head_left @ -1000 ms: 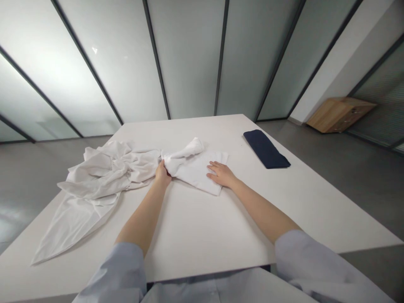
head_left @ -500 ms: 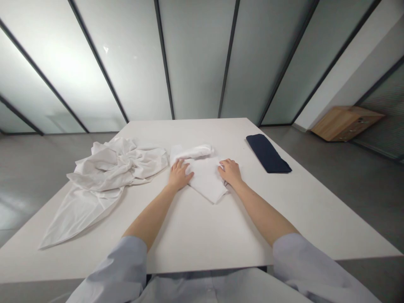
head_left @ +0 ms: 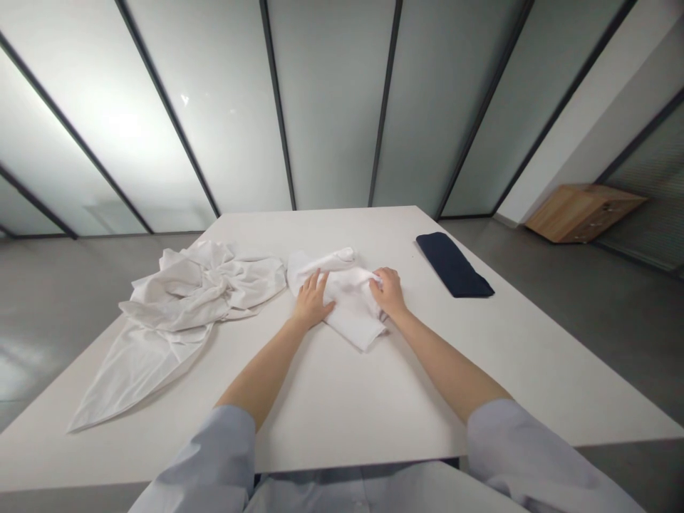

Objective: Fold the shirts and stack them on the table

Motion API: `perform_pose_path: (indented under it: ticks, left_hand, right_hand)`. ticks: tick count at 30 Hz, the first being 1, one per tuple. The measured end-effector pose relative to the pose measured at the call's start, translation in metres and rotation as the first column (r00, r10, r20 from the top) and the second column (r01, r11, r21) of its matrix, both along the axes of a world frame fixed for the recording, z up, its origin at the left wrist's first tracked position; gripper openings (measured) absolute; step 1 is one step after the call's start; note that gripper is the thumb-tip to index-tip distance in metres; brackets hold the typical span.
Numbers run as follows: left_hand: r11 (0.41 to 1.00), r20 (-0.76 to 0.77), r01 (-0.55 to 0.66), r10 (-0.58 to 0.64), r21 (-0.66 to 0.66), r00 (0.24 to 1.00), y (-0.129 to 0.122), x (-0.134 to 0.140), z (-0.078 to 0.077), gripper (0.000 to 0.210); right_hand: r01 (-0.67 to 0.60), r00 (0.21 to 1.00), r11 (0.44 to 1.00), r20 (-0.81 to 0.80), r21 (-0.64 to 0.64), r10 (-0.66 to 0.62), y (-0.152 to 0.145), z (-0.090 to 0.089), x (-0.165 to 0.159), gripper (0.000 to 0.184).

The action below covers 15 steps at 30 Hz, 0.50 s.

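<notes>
Clock centred on the folded white garment [head_left: 353, 308], 12 pointing to the table's far edge. The garment is lying mid-table on the white table [head_left: 353, 406], a rolled ridge of fabric running along its 12 o'clock side, a corner pointing toward 5–6.

Left hand [head_left: 314, 303]: resting palm down at 9, fingers spread over the fabric, gripping nothing. Right hand [head_left: 390, 291]: sitting at 3, thumb and fingers pinching the garment's edge; the cloth is wrinkling beside the fingertips.

Crumpled white cloth [head_left: 206, 292] heaping at 9, its thin tail stretching toward 8; inner edge ending just beside the garment, contact unclear. Folded navy cloth [head_left: 454, 265] lying flat between 2 and 3, well apart from both hands. Beyond the table, a wooden cabinet [head_left: 585, 212] is standing on the floor at 2–3; frosted glass panels [head_left: 331, 107] are spanning 12.
</notes>
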<state>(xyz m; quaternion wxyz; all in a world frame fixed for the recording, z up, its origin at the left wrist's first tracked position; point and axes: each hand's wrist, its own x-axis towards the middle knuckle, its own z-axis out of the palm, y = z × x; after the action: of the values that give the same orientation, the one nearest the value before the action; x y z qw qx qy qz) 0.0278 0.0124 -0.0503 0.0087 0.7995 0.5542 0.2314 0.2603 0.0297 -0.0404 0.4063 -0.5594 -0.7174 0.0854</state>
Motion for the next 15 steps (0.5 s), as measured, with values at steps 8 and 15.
perform_pose_path:
  ticks: [8,15]
  left_hand:
    - [0.941,0.052,0.311,-0.306,-0.135,0.95,-0.001,0.003,0.002,0.035]
    - [0.989,0.5,-0.128,0.148,-0.073,0.853,0.013,-0.022,-0.002,0.025]
  right_hand:
    - [-0.604,0.791,0.749,-0.316,-0.272,0.524,-0.018,0.004,-0.028,0.035]
    - [-0.094,0.936,0.926,0.284,-0.365,0.207,0.025,-0.025,0.026,0.038]
